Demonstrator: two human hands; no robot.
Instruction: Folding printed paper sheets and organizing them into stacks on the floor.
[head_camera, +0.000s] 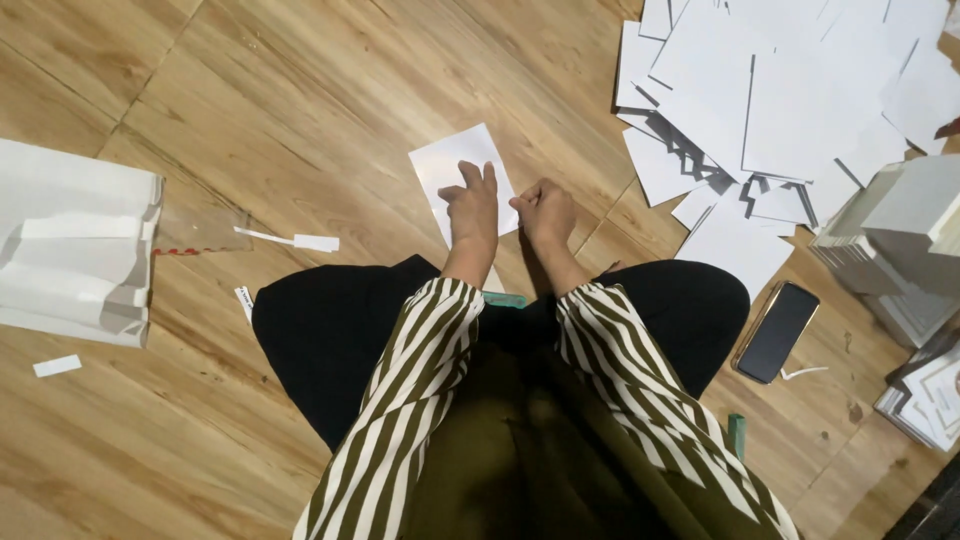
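Both hands press a white rectangular paper sheet (462, 180) on the wooden floor: left hand (473, 207) flat, fingers extended; right hand (545, 211) curled at the sheet's right edge. Pressing firmly should keep it steady. A black phone (778, 331) lies well right of the sheet.

matt paper sheet (455, 165), glossy wood floor (300, 80)

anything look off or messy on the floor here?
Yes. The white sheets at upper right lie in a loose, overlapping scatter, not a stack. Small paper strips lie stray on the wooden floor. A dark phone lies on the floor by the knee. Both hands, left hand and right hand, press on one white sheet.
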